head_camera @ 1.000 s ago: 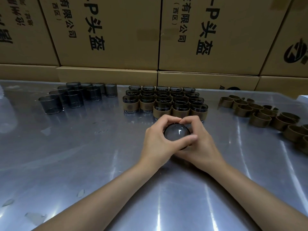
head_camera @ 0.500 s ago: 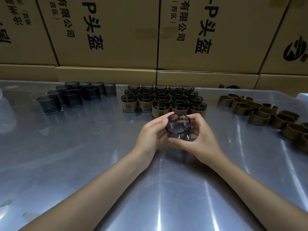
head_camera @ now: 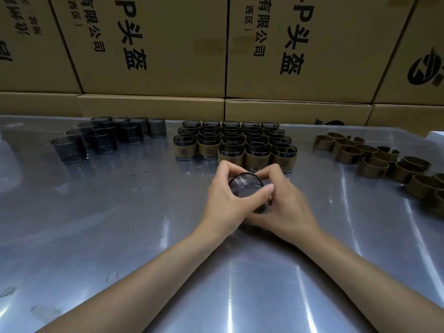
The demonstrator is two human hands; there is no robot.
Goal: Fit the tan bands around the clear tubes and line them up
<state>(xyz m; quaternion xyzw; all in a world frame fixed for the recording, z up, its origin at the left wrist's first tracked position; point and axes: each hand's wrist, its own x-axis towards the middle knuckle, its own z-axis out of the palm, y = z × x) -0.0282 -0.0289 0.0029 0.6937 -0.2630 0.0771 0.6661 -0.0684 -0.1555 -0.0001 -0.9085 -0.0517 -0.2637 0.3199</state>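
Observation:
Both of my hands wrap one smoky clear tube (head_camera: 246, 186) at the middle of the metal table. My left hand (head_camera: 228, 200) curls round its left side with the thumb across the front rim. My right hand (head_camera: 286, 210) holds the right side, fingers meeting the left hand's behind the tube. Its open mouth faces me; any band on it is hidden by my fingers. Just beyond stands a block of banded tubes (head_camera: 240, 145) in rows. Bare tubes (head_camera: 101, 138) cluster at the far left. Loose tan bands (head_camera: 374, 162) lie at the right.
Stacked cardboard boxes (head_camera: 153, 44) with black print wall off the back of the table. The shiny steel table (head_camera: 120, 224) carries small scraps near its front left. A white edge (head_camera: 437, 137) shows at the far right.
The tube, held with its mouth tilted up half a second ago, now sits lower between my hands with the left thumb across its front. Both hands have closed tighter around it.

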